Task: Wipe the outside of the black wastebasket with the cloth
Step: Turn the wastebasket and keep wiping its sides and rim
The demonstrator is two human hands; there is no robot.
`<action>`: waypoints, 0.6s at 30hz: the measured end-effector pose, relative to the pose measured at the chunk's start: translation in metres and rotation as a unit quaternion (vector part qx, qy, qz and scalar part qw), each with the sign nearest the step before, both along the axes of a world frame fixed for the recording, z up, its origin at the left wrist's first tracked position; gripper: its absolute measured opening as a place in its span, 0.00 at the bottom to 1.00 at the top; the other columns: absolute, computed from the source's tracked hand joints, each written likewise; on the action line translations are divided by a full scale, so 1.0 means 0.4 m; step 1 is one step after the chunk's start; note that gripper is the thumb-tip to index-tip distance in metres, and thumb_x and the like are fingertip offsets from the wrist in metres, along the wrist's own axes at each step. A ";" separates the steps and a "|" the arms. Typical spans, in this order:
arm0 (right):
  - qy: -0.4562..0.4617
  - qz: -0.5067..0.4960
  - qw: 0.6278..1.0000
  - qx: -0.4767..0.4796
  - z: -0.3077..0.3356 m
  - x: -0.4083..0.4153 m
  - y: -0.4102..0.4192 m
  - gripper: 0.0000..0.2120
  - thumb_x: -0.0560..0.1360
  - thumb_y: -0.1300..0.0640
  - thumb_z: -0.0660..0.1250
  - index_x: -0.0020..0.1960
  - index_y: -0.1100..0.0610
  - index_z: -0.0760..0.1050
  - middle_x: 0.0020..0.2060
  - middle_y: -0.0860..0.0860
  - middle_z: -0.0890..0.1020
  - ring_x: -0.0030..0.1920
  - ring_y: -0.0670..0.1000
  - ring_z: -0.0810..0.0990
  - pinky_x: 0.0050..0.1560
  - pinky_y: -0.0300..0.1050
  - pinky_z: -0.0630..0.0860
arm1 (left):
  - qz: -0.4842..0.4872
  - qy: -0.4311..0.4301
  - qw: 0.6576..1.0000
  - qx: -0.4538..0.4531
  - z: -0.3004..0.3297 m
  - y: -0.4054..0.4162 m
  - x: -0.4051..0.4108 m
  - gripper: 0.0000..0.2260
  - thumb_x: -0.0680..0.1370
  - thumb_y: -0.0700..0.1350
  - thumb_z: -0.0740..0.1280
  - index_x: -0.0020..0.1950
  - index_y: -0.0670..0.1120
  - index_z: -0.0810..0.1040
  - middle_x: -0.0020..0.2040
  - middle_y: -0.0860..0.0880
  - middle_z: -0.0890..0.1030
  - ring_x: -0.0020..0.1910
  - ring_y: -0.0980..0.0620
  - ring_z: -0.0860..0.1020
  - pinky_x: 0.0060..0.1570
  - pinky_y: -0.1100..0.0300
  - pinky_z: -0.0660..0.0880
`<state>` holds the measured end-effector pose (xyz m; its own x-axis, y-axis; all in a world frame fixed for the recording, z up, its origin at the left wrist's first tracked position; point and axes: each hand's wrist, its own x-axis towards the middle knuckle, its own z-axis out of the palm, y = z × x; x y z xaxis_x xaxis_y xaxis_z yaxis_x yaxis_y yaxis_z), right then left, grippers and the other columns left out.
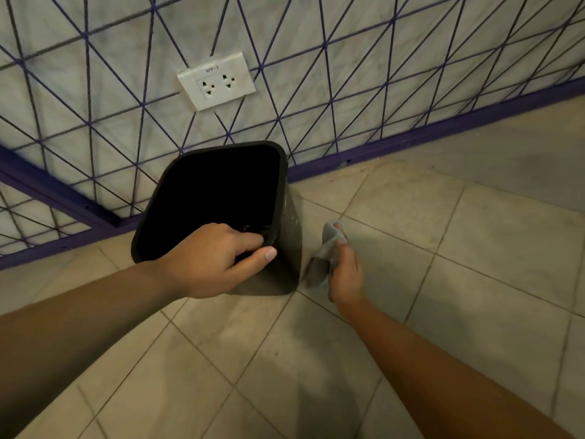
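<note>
Black wastebasket (289,223): glossy, squarish w/ rounded corners, on tiled floor (443,248) by wall; inside too dark to read. Left hand (218,258) curled over near rim. Right hand (345,274) clutching grey cloth (329,245) beside right wall; contact w/ bin unclear, blurred.

Beige tiled floor (411,236) with dark grout lines, meeting a purple skirting (427,139); black wastebasket (292,236) standing directly on it, near the wall.
</note>
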<state>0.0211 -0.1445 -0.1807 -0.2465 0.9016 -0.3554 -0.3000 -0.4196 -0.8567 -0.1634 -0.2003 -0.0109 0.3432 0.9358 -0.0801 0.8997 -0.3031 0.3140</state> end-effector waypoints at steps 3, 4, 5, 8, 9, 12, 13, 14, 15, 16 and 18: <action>-0.018 0.013 1.000 0.017 0.010 -0.001 -0.009 0.23 0.89 0.51 0.51 0.83 0.55 0.61 0.77 0.50 0.70 0.78 0.49 0.70 0.70 0.33 0.69 | 0.034 0.011 0.998 -0.049 0.012 -0.005 0.001 0.18 0.80 0.64 0.53 0.34 0.58 0.65 0.27 0.55 0.69 0.30 0.55 0.73 0.30 0.62 0.63; -0.018 0.012 1.000 0.012 0.011 -0.003 -0.009 0.23 0.89 0.52 0.51 0.83 0.56 0.61 0.79 0.53 0.68 0.80 0.53 0.67 0.76 0.40 0.66 | 0.058 0.006 0.995 -0.076 0.017 -0.002 0.005 0.17 0.78 0.65 0.54 0.34 0.58 0.66 0.28 0.55 0.71 0.31 0.56 0.74 0.31 0.61 0.65; -0.020 0.017 1.000 0.004 0.011 -0.003 -0.005 0.23 0.89 0.54 0.50 0.83 0.56 0.61 0.80 0.55 0.67 0.81 0.54 0.66 0.78 0.45 0.64 | 0.087 -0.006 0.990 -0.109 0.026 0.004 0.015 0.17 0.75 0.67 0.55 0.35 0.57 0.68 0.29 0.56 0.74 0.32 0.56 0.76 0.33 0.59 0.69; -0.025 0.033 0.999 -0.019 0.031 -0.017 0.007 0.21 0.89 0.54 0.51 0.81 0.51 0.64 0.78 0.59 0.71 0.76 0.56 0.71 0.74 0.49 0.68 | 0.190 -0.086 0.960 -0.187 0.042 0.042 0.063 0.26 0.68 0.71 0.59 0.52 0.53 0.76 0.45 0.53 0.82 0.46 0.54 0.81 0.50 0.50 0.79; -0.025 0.035 0.999 -0.023 0.036 -0.023 0.011 0.20 0.89 0.54 0.50 0.79 0.51 0.67 0.75 0.63 0.72 0.72 0.58 0.75 0.72 0.51 0.71 | 0.220 -0.104 0.949 -0.202 0.044 0.059 0.083 0.32 0.66 0.72 0.62 0.60 0.51 0.75 0.53 0.52 0.82 0.52 0.52 0.81 0.56 0.49 0.79; 0.058 0.021 0.997 -0.050 0.040 -0.040 0.029 0.22 0.89 0.58 0.49 0.80 0.67 0.57 0.73 0.74 0.64 0.70 0.69 0.69 0.66 0.53 0.74 | 0.286 -0.157 0.923 -0.205 0.025 0.100 0.137 0.40 0.67 0.64 0.73 0.74 0.51 0.66 0.64 0.50 0.77 0.62 0.49 0.77 0.66 0.48 0.75; 0.063 0.024 0.996 -0.054 0.039 -0.050 0.031 0.24 0.89 0.57 0.49 0.82 0.67 0.52 0.75 0.72 0.63 0.74 0.69 0.66 0.65 0.50 0.76 | 0.290 -0.189 0.918 -0.194 0.013 0.108 0.148 0.38 0.71 0.57 0.76 0.76 0.51 0.64 0.66 0.50 0.76 0.64 0.48 0.76 0.68 0.49 0.73; 0.059 0.034 0.996 -0.050 0.040 -0.061 0.031 0.27 0.89 0.55 0.52 0.85 0.61 0.49 0.78 0.67 0.62 0.77 0.67 0.65 0.67 0.47 0.77 | 0.290 -0.212 0.915 -0.185 0.005 0.114 0.153 0.35 0.74 0.51 0.76 0.78 0.52 0.63 0.67 0.51 0.76 0.65 0.50 0.75 0.69 0.52 0.72; 0.067 0.040 0.995 -0.062 0.039 -0.076 0.029 0.31 0.87 0.49 0.56 0.86 0.54 0.49 0.80 0.65 0.62 0.79 0.63 0.66 0.73 0.48 0.75 | 0.287 -0.225 0.913 -0.182 0.002 0.117 0.151 0.33 0.76 0.47 0.74 0.78 0.53 0.64 0.66 0.52 0.77 0.64 0.53 0.76 0.67 0.58 0.72; 0.077 0.043 0.993 -0.077 0.030 -0.094 0.023 0.35 0.83 0.42 0.60 0.86 0.48 0.52 0.82 0.61 0.63 0.80 0.60 0.67 0.79 0.54 0.69 | 0.280 -0.227 0.914 -0.188 0.004 0.119 0.144 0.30 0.77 0.45 0.73 0.76 0.54 0.66 0.63 0.55 0.78 0.61 0.58 0.77 0.61 0.66 0.73; 0.069 0.046 0.993 -0.084 -0.001 -0.133 -0.002 0.41 0.75 0.28 0.62 0.84 0.39 0.56 0.82 0.55 0.65 0.81 0.57 0.65 0.82 0.65 0.60 | 0.238 -0.208 0.921 -0.227 0.015 0.117 0.112 0.26 0.77 0.41 0.73 0.73 0.56 0.71 0.58 0.58 0.80 0.55 0.63 0.79 0.50 0.74 0.73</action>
